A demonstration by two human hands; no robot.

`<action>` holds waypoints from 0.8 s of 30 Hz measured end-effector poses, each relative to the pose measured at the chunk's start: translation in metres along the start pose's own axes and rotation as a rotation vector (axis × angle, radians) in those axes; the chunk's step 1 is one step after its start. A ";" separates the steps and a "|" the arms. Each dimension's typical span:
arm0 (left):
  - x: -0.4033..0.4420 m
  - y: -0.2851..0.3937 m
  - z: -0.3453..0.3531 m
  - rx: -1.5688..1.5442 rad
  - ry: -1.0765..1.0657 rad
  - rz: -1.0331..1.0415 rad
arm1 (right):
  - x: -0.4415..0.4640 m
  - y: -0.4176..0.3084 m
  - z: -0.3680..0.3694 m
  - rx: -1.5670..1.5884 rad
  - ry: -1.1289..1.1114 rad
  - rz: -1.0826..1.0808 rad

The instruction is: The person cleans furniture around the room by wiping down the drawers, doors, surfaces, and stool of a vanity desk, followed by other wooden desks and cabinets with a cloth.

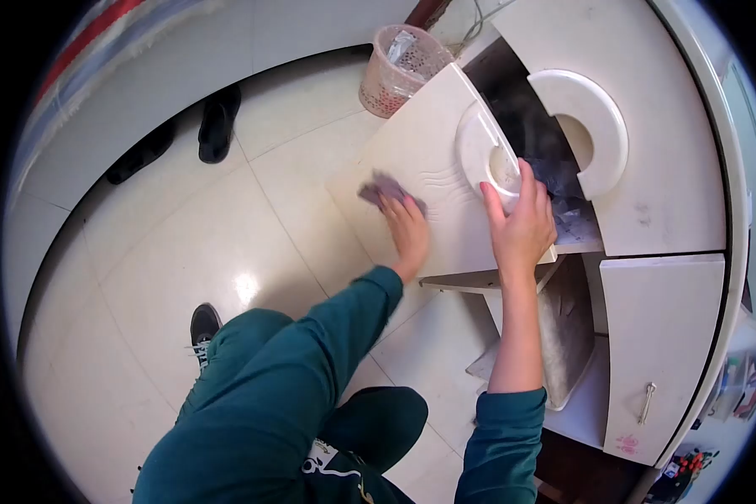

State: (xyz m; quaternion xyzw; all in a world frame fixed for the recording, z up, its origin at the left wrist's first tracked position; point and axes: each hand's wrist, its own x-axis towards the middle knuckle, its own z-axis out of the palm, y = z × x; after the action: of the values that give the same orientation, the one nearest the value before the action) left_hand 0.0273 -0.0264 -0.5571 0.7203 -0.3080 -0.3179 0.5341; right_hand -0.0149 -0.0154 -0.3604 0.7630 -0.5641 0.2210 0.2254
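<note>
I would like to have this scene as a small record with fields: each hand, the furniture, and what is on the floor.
Left hand: on a purple-grey cloth, against the front of the open panel
Right hand: grips the edge of the open panel beside its curved handle
Furniture: white cabinet with dark open space behind the panel
Lower door: small metal pull, pink marks near a corner
Waste basket: pink, perforated, plastic-lined
Footwear on floor: black slippers
</note>
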 end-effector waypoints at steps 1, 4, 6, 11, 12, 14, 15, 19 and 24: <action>-0.027 0.008 -0.002 0.115 -0.160 -0.017 | -0.001 -0.001 0.000 0.003 -0.022 0.015; -0.083 0.058 -0.015 0.105 -0.257 0.365 | -0.002 0.001 0.000 0.005 -0.040 0.009; -0.075 0.059 -0.019 -0.159 -0.181 0.507 | -0.001 0.001 0.001 -0.008 -0.049 0.012; -0.033 -0.040 0.004 -0.236 -0.016 -0.366 | -0.001 0.001 0.004 0.010 -0.025 -0.009; -0.043 -0.040 0.007 -0.237 -0.016 -0.363 | -0.001 0.001 0.004 0.015 -0.035 0.002; -0.076 -0.032 0.019 -0.168 -0.145 -0.396 | -0.003 0.002 0.001 0.008 -0.045 0.019; -0.091 -0.012 0.019 -0.171 -0.147 -0.395 | -0.004 0.002 0.001 0.006 -0.042 0.013; -0.069 0.041 -0.010 -0.108 -0.080 0.296 | -0.003 0.005 0.006 -0.001 -0.021 -0.012; -0.046 -0.047 0.011 -0.107 -0.068 -0.388 | -0.003 0.002 0.004 0.025 -0.028 0.011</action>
State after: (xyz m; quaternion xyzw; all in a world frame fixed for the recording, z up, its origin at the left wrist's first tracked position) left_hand -0.0038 0.0146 -0.5991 0.7254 -0.1642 -0.4550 0.4897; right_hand -0.0170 -0.0165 -0.3653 0.7658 -0.5683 0.2187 0.2067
